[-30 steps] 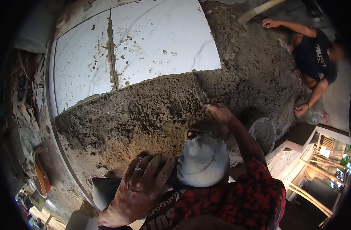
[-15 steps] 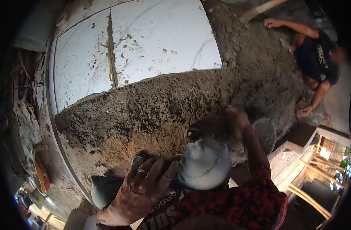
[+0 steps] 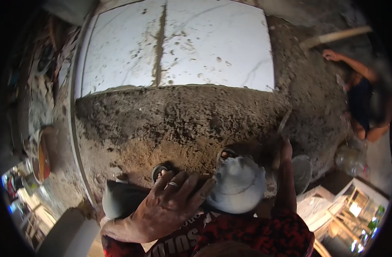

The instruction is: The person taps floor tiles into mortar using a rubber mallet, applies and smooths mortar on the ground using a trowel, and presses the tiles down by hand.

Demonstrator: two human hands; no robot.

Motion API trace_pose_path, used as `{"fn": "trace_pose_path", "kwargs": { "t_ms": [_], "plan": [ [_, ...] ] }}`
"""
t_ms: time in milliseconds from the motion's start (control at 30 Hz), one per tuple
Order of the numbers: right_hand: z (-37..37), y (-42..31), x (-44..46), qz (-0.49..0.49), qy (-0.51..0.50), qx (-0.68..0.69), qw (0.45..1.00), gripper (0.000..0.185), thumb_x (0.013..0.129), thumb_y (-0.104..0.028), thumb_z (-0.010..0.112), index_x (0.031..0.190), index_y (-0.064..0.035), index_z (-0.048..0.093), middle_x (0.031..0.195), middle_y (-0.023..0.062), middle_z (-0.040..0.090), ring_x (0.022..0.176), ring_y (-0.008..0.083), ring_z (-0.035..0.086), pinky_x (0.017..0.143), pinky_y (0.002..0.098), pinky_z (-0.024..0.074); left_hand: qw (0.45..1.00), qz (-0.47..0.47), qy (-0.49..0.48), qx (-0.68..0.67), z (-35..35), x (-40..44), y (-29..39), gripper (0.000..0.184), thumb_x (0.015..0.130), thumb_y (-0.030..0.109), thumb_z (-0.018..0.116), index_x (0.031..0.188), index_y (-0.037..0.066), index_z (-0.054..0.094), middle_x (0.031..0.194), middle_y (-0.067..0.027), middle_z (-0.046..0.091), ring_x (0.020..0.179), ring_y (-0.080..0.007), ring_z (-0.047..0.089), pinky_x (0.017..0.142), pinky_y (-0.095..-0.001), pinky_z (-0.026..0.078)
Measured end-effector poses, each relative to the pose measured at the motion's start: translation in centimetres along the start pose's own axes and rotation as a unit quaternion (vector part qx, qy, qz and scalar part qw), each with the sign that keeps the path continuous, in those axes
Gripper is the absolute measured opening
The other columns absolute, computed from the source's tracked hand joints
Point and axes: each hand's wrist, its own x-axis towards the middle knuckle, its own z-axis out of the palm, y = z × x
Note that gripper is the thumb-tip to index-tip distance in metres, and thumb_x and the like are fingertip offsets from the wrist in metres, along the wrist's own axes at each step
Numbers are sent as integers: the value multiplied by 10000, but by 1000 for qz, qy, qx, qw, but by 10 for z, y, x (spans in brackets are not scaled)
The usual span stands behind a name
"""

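The rough floor [image 3: 136,156] carries a dark, crumbly mix [image 3: 183,111], speckled white tiles [image 3: 219,47] and, dimly seen, perhaps a bucket [image 3: 302,171].

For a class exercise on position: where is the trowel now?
In the head view, right of centre: the trowel is in the right hand, below and right of the nearest white tile.

Across the front of the person's black-and-red patterned fabric shirt [image 3: 251,231], large white capital letters [image 3: 175,246] appear to read "SULO", partly cut off, while the smaller pale lettering [image 3: 191,222] just above them is too blurred and covered to make out.
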Motion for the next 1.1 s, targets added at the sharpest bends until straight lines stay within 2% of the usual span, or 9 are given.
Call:
{"fn": "trace_pose_path", "kwargs": {
  "t_ms": [100,167,300,367,467,533,700,833,1100],
  "plan": [
    [30,2,-44,-246,-124,-365,889,371,887,-260,530,1122,28,528,992,124,633,896,245,613,785,349,471,999,-7,25,32,8,0,2,587,740,296,653,1265,83,499,1134,-122,522,1052,-265,541,955,-420,423],
    [104,-22,-85,-220,-150,-519,812,358,853,-197,582,1123,24,504,993,164,626,859,261,623,763,379,501,997,20,41,61,11,-1,0,609,724,278,643,1280,86,487,1109,-109,524,1027,-253,544,945,-425,430],
    [209,2,-76,-519,-309,-505,617,300,861,-139,553,1114,5,484,872,196,596,682,275,610,589,403,510,998,4,50,29,12,-7,3,603,734,274,639,1287,89,481,1108,-107,520,1028,-257,539,949,-422,427],
    [259,25,-59,-370,-401,-579,606,273,896,-73,478,1144,40,462,911,233,536,542,216,536,419,345,477,997,-6,67,48,14,-11,6,584,744,267,640,1278,88,487,1111,-109,514,1033,-259,535,957,-412,421],
    [321,29,-78,-439,-398,-663,456,318,918,-74,415,1179,108,431,879,221,547,536,182,534,398,308,488,997,-28,57,36,13,-14,11,578,750,265,643,1274,84,482,1119,-113,506,1041,-264,531,966,-409,414],
    [340,44,-62,-684,-283,-606,291,343,940,-61,336,1253,71,380,955,241,506,551,196,529,352,299,433,998,-26,47,36,13,-12,12,578,749,264,643,1273,84,479,1122,-115,504,1042,-265,530,966,-411,414],
    [303,-52,-66,-297,-372,-760,443,357,976,-130,301,1278,40,382,761,184,555,521,197,553,356,312,440,998,-16,51,46,10,-15,12,580,743,259,639,1273,89,475,1127,-114,506,1033,-262,536,956,-413,421],
    [225,-105,-55,-234,-241,-817,468,448,941,-205,421,1377,-120,362,1127,246,586,1010,445,569,890,533,451,996,-3,78,43,8,-19,10,567,745,244,623,1272,91,480,1115,-112,521,1017,-258,550,920,-408,448],
    [98,-164,-22,-208,-97,-856,463,404,889,-268,517,1251,-94,473,1063,220,606,1014,419,552,848,481,456,995,-20,91,30,5,-21,12,508,760,155,577,1258,82,505,1095,-108,543,1018,-255,572,883,-399,473]
  ]
}}
